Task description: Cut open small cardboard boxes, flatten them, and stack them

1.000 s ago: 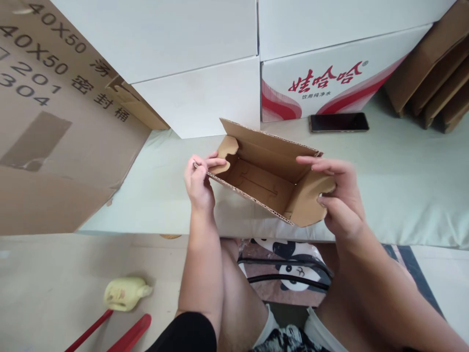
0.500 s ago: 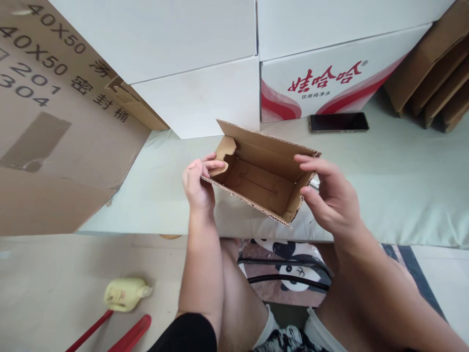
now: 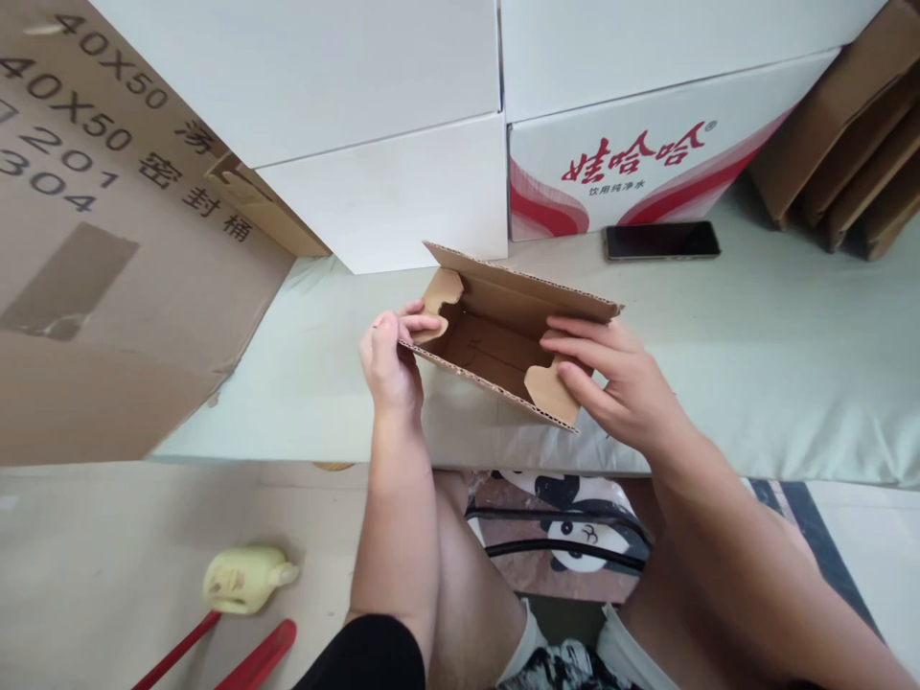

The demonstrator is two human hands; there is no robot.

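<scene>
A small brown cardboard box (image 3: pixel 495 369) is tilted above the cloth-covered surface, its top uncovered and its long side flaps standing up. My left hand (image 3: pixel 392 359) grips its left end, with fingers over the left end flap (image 3: pixel 444 287), which is folded inward. At the other end, my right hand (image 3: pixel 618 374) has its fingers laid over the right end flap (image 3: pixel 550 391), bent in over the box's mouth. Those fingers partly cover the flap and the right wall. The inside bottom shows fold or slot lines, partly in shadow.
White cartons (image 3: pixel 388 201) are stacked behind, one with red lettering (image 3: pixel 639 163). A black phone (image 3: pixel 661 241) lies in front of it. Folded brown cardboard (image 3: pixel 848 144) leans at right; a large brown carton (image 3: pixel 129 287) stands left. On the floor lies a yellow bottle (image 3: pixel 244 579).
The right end flap has swung inward over the box's mouth. My right hand has moved left with it, fingers now on the flap. My left hand keeps its hold.
</scene>
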